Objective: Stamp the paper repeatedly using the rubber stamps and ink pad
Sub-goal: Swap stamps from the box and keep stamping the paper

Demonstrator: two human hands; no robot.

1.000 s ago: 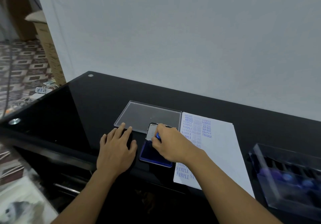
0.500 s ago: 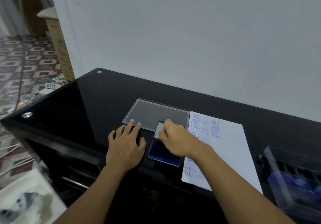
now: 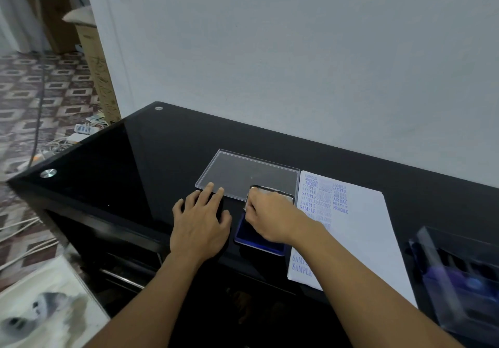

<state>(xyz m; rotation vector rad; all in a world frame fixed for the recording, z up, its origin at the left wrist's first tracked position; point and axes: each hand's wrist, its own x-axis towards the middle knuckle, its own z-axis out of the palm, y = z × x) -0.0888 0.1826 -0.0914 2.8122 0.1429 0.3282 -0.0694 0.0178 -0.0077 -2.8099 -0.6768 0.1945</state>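
Desk [image 3: 162,158], ink pad [image 3: 251,235] beneath fingers [image 3: 252,199] of right hand [image 3: 272,218], left hand [image 3: 199,223] beside

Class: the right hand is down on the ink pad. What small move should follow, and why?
Probably lift the right hand off the ink pad and across to bare paper: its fingers are curled down at the pad, seemingly inking a hidden stamp.

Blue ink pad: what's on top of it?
Right hand, fingers curled, covers the far half of the blue rectangular ink pad. Near half shows bare. Any stamp it holds is hidden.
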